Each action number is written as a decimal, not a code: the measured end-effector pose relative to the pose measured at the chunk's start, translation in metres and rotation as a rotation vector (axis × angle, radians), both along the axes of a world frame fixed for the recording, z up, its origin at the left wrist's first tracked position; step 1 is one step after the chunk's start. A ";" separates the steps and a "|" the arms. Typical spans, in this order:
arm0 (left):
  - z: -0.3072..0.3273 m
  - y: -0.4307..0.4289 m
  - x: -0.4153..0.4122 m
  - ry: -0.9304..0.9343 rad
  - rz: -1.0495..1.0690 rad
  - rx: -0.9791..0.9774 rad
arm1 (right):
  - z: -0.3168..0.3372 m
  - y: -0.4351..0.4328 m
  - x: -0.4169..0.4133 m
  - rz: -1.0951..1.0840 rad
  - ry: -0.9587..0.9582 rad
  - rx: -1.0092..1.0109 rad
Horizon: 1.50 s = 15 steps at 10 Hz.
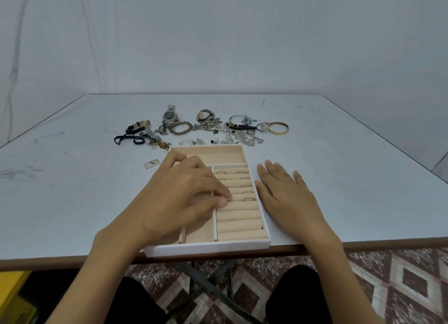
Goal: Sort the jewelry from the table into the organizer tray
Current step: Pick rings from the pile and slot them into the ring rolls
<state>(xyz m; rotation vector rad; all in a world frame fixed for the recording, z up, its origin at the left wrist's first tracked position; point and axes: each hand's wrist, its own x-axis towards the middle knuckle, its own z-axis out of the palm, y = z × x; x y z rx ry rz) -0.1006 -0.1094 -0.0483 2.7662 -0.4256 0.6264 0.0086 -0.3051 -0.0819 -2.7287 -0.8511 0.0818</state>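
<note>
The tray [206,248] sits at the near edge of the table [339,154]. The left hand [184,192] is over its ring rolls with fingers curled and thumb meeting the fingertips, though whether they pinch anything is too blurred to tell. The right hand [283,192] lies flat on the table just beside the tray's right wall, fingers straight, holding nothing. A few rings [249,198] sit in the rolls, while the loose jewelry [208,126], with a watch [169,115] and a gold bangle [278,128], lies beyond the tray.
</note>
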 end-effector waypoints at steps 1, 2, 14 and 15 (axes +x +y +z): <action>-0.001 -0.001 -0.001 0.005 -0.008 -0.014 | -0.001 0.000 0.000 0.001 -0.005 -0.005; -0.003 0.000 -0.001 0.005 -0.017 -0.028 | -0.001 0.001 0.001 0.002 -0.010 -0.003; -0.015 0.124 0.107 0.237 0.389 -0.427 | 0.074 0.083 0.077 0.002 -0.129 0.158; -0.022 0.131 0.108 0.201 0.413 -0.391 | 0.070 0.114 0.088 0.053 -0.157 0.131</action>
